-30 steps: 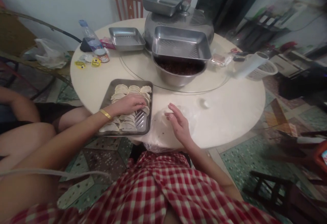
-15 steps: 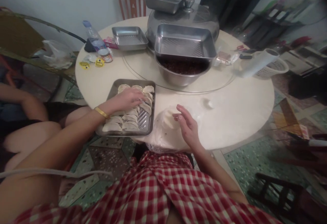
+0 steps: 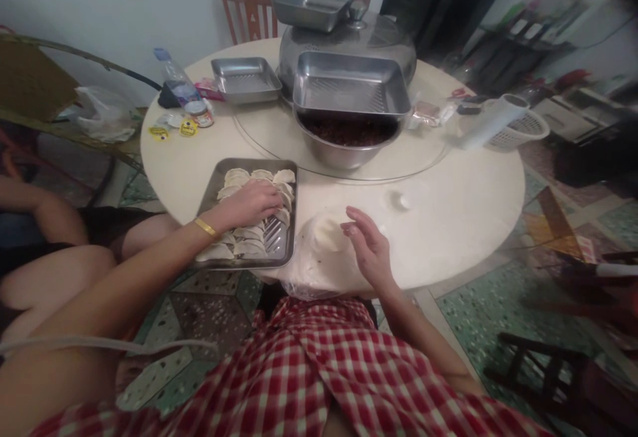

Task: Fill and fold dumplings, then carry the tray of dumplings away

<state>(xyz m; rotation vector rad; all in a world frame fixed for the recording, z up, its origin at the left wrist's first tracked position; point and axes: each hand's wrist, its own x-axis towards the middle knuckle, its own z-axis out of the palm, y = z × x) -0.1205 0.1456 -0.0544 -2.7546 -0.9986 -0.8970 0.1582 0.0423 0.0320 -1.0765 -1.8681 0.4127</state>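
My left hand (image 3: 255,202), with a gold band on the wrist, reaches over the metal tray (image 3: 294,224). Its fingers are bent down onto a dumpling (image 3: 284,216) in the tray's right-hand column; the fingertips are partly hidden. Several more folded dumplings (image 3: 250,248) lie in rows around it, while the ridged tray bottom shows at the lower right. My right hand (image 3: 369,248) hovers with fingers apart and nothing in them, beside pale round dough wrappers (image 3: 327,234) on clear plastic (image 3: 309,272).
Behind stands a steel bowl of dark filling (image 3: 349,153), partly covered by a metal pan (image 3: 351,85). A small white lump (image 3: 401,200) lies on the table to the right. Another person's leg (image 3: 60,277) is close at the left. A plastic basket (image 3: 523,130) sits at the far right.
My left hand has shifted slightly nearer and to the right over the tray, onto the right-hand dumplings. My right hand has drawn slightly away from the dough wrappers. The view has tilted slightly.
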